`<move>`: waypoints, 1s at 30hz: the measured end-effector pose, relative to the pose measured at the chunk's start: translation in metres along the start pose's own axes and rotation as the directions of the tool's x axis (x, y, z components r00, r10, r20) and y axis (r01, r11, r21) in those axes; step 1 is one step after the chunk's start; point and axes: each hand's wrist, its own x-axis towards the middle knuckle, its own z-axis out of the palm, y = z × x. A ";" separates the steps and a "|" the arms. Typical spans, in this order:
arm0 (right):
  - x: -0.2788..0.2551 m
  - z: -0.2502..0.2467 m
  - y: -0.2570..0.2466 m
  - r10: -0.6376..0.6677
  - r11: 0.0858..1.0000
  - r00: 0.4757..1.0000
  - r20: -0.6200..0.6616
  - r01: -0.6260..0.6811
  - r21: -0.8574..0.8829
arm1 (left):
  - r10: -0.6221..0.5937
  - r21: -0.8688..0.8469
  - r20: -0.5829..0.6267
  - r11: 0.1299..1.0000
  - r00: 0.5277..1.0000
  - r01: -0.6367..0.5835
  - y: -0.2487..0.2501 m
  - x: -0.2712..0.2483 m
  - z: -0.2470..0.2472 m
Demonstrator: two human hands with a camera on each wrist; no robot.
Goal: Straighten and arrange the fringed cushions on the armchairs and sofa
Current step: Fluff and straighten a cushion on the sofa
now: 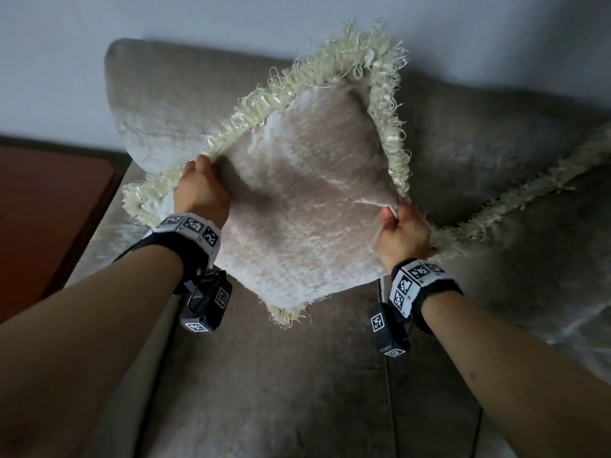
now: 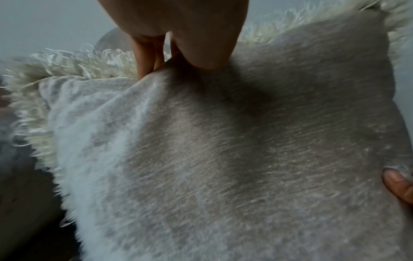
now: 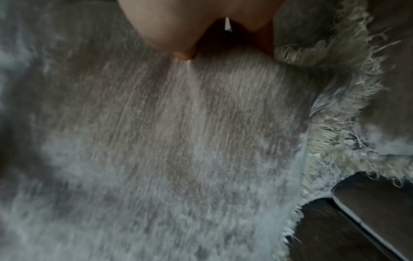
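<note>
**Cushion held over the sofa**

Cushion (image 1: 297, 193) hangs tilted above the sofa (image 1: 297, 375), left hand (image 1: 201, 190) and right hand (image 1: 401, 233) each pinching an edge (wrist views show only fabric); a second cushion (image 1: 529, 233) appears head-on.

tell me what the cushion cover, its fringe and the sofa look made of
Cushion: soft woven fabric, chenille-like, beige with a slight sheen; fine ribbed lines run across it. Fringe: cream, glossy looped yarn, perhaps synthetic, frayed at the ends. Sofa: grey-brown velvety upholstery whose nap shows lighter and darker patches. Exact fibres cannot be told.
</note>
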 end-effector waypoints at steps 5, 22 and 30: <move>0.018 -0.009 -0.014 -0.017 0.999 0.997 0.074 0.015 0.032 | -0.057 0.016 0.018 0.998 0.998 0.057 0.004 0.008 -0.009; 0.002 0.050 0.028 0.188 0.969 0.877 0.441 -0.092 -0.231 | -0.210 0.267 0.377 0.957 0.902 0.111 -0.050 0.006 0.059; 0.016 -0.010 -0.074 -0.006 0.999 0.930 0.367 0.019 -0.032 | -0.234 0.166 0.211 0.965 0.949 0.201 -0.008 -0.014 -0.031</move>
